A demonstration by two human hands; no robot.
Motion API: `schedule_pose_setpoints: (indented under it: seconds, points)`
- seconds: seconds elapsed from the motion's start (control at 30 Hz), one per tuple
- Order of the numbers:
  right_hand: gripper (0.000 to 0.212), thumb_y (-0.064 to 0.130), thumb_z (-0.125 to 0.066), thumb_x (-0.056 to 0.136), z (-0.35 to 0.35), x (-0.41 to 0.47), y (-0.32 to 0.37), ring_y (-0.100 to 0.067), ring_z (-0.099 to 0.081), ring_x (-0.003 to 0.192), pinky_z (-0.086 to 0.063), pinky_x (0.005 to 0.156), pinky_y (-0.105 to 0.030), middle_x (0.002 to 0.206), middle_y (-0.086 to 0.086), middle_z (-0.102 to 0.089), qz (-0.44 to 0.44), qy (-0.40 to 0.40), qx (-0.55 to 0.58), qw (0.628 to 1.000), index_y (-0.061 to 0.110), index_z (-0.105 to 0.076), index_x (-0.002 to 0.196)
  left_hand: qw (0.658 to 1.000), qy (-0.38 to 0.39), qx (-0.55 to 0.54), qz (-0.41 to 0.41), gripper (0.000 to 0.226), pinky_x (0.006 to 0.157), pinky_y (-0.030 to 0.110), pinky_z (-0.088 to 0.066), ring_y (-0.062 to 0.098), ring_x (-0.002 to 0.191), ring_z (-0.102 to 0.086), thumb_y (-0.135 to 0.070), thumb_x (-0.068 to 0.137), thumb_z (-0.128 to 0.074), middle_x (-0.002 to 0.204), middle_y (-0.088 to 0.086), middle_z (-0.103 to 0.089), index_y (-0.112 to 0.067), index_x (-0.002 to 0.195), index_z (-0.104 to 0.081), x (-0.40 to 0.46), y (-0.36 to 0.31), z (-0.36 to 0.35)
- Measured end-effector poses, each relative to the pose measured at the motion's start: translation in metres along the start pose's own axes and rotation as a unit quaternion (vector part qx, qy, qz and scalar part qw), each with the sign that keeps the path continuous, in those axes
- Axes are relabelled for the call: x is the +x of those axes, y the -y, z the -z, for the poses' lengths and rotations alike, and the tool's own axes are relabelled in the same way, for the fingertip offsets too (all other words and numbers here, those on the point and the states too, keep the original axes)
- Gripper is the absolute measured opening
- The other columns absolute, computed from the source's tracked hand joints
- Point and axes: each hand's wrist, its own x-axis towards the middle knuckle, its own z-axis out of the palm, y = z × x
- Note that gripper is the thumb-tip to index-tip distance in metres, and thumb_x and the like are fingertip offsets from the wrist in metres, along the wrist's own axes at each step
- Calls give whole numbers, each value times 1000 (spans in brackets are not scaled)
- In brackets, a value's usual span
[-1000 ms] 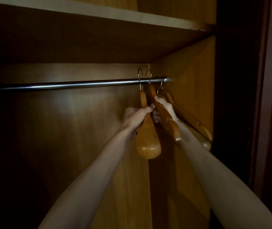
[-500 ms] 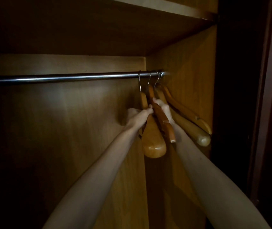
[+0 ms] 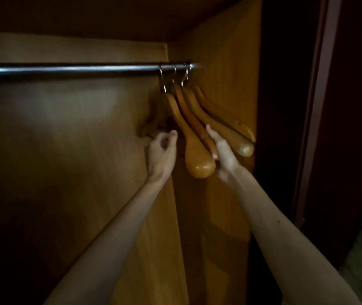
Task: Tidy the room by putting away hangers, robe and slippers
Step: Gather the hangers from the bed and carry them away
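Four wooden hangers [image 3: 194,128], as near as I can count in this dim light, are hanging bunched at the right end of the metal rail [image 3: 70,69] inside the wardrobe, their wire hooks [image 3: 163,81] sitting close together where the rail is meeting the side panel [image 3: 226,62]. Starting from the left, the left hand [image 3: 161,150] is hovering just beside the nearest hanger, its fingers curling loosely with thumb and fingertips drawn near each other, and that grip is pinching nothing that I can see. Next along, the leftmost hanger is showing its broad, rounded shoulder end [image 3: 200,165] toward us, glossy and lacquered. Further right, the right hand [image 3: 219,148] is lying with fairly straight fingers against the second hanger's arm, touching it rather than wrapping round it. These look to me like stiff, fairly solid pieces, light enough for one hand but smooth, so that varnish is likely making them a little slippery. I'd judge the narrow neck just below the hook the surest place to take hold, since the fat ends are offering little purchase, and the hooks are looking free to slide or swing along the rail. No robe or slippers are showing from where I'm standing.
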Motion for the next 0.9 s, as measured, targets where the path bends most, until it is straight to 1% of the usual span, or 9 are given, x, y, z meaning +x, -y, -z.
schedule_pose_setpoints:
  seconds: [0.1, 0.17, 0.27, 0.37, 0.57, 0.63, 0.7, 0.8, 0.9]
  points:
    - [28, 47, -44, 104, 31, -22, -33, -16, -60, 124, -46, 108, -41, 126, 4, -66, 3, -19, -14, 1000, 33, -60, 122, 1000, -1, -16, 2, 17, 59, 21, -43, 8, 62, -51, -24, 102, -56, 78, 7, -63, -11, 95, -64, -44, 31, -13]
    - [32, 47, -41, 105, 56, -43, -66, -14, -61, 122, -48, 106, -39, 128, 2, -64, -19, -45, -92, 995, 29, -59, 125, 997, 60, 11, 43, 13, 60, 15, -44, 5, 64, -54, -23, 101, -57, 82, 0, -63, -12, 99, -64, -74, 61, -25]
    - [32, 38, -47, 105, 91, -87, -121, -17, -67, 111, -56, 95, -34, 121, -3, -68, -76, -102, -191, 973, 18, -65, 123, 957, 248, 57, 140, 10, 62, 21, -44, 7, 67, -58, -20, 101, -58, 78, -4, -63, -14, 100, -65, -126, 116, -53]
    - [20, 24, -54, 102, 134, -145, -183, -19, -71, 96, -57, 85, -37, 103, -4, -72, -155, -150, -271, 938, 14, -70, 110, 879, 412, 89, 224, 11, 53, 19, -43, 10, 61, -56, -15, 102, -58, 73, 1, -63, -9, 103, -67, -197, 164, -82]
    - [15, 18, -60, 97, 212, -309, -268, -10, -66, 71, -58, 74, -34, 83, -1, -74, -308, -285, -347, 839, 16, -75, 96, 725, 631, 165, 221, 16, 43, 13, -40, 13, 53, -57, -14, 99, -58, 76, 4, -72, -9, 100, -73, -357, 220, -129]
    - [16, 19, -62, 95, 227, -372, -285, -10, -66, 65, -59, 74, -35, 80, -3, -75, -353, -335, -332, 808, 14, -77, 92, 674, 682, 174, 223, 17, 37, 14, -36, 9, 44, -54, -12, 97, -59, 70, 3, -69, -4, 100, -73, -412, 223, -144]
    - [17, 21, -63, 95, 233, -437, -295, -9, -64, 61, -57, 67, -29, 79, -4, -76, -388, -392, -300, 778, 11, -77, 92, 612, 739, 188, 212, 17, 37, 15, -37, 6, 41, -53, -12, 97, -59, 69, 3, -69, -2, 99, -73, -464, 221, -156]
    - [15, 21, -63, 95, 230, -532, -301, -7, -61, 56, -50, 55, -17, 74, 0, -72, -421, -491, -231, 726, 15, -75, 86, 523, 806, 214, 178, 16, 44, 19, -42, 12, 51, -59, -17, 95, -62, 73, 3, -73, -8, 91, -74, -538, 208, -171]
    - [16, 23, -64, 95, 221, -626, -310, -9, -61, 56, -48, 56, -20, 70, 2, -71, -445, -579, -159, 665, 19, -73, 83, 422, 866, 237, 125, 16, 49, 21, -45, 12, 54, -60, -18, 96, -60, 70, -1, -73, -12, 91, -74, -611, 185, -181]
